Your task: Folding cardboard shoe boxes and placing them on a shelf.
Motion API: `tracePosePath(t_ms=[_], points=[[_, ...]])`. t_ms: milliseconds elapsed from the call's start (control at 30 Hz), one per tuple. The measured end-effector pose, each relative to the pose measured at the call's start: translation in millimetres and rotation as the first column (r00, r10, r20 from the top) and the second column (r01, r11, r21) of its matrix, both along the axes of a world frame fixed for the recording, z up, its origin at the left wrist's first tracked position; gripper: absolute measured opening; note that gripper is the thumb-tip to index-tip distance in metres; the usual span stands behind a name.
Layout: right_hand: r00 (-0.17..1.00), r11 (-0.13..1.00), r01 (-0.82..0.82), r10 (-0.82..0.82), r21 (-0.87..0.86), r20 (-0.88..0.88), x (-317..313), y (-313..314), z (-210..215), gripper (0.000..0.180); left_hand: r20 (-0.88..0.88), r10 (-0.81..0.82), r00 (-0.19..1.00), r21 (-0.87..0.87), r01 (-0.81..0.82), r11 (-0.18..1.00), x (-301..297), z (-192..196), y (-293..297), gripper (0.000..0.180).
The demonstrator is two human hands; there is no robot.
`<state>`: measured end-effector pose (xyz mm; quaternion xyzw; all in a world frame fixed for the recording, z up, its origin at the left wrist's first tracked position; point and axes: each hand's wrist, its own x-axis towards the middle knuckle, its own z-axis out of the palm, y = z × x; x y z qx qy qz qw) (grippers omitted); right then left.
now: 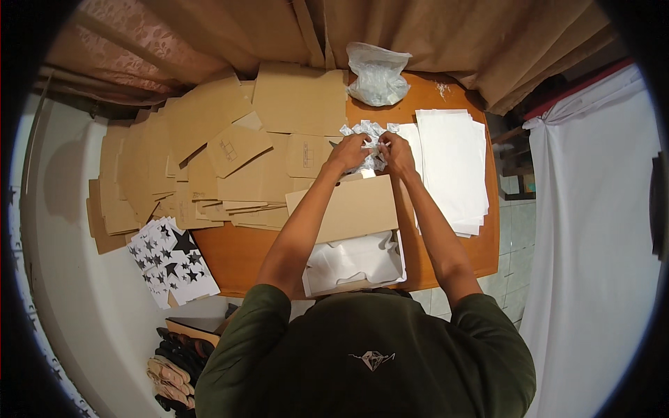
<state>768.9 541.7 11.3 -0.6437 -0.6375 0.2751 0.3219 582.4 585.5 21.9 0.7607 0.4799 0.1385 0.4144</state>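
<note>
Both hands meet over a pile of small white sachets (pixel 365 127) near the far middle of the wooden table. My left hand (pixel 350 150) comes in from the pile's left side, fingers bent and closed at its edge; what they grip is too small to make out. Opposite it, my right hand (pixel 396 152) pinches a small white sachet between thumb and fingers. Just below my wrists lies an open cardboard box (pixel 403 261). White paper (pixel 348 259) lines its inside, and its brown lid flap (pixel 352 209) is folded back toward the sachets.
Flat cardboard pieces (pixel 300 97) cover the table's left and back in overlapping stacks. White paper sheets (pixel 451 167) are stacked on the right. A clear plastic bag (pixel 378 75) stands at the back. Star-patterned sheets (pixel 174 265) overhang the front left edge; shoes (pixel 174 373) sit below.
</note>
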Motion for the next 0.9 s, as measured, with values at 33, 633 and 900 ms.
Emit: tracePosePath(t_ms=[33, 633, 900], points=[[0.999, 0.999, 0.038, -0.038, -0.026, -0.014, 4, -4, 7, 0.019, 0.007, 0.007, 1.0, -0.054, -0.006, 0.999, 3, 19, -7, 0.039], [0.922, 0.924, -0.285, 0.191, -0.255, -0.337, -75, -233, 62, 0.019, 0.231, 0.239, 0.943, -0.157, -0.206, 0.966, -105, 63, -277, 0.025], [0.939, 0.998, 0.053, -0.035, -0.042, 0.342, -40, -265, 82, 0.04, 0.064, 0.54, 0.839, 0.196, -0.541, 0.818, -161, 50, -323, 0.037]])
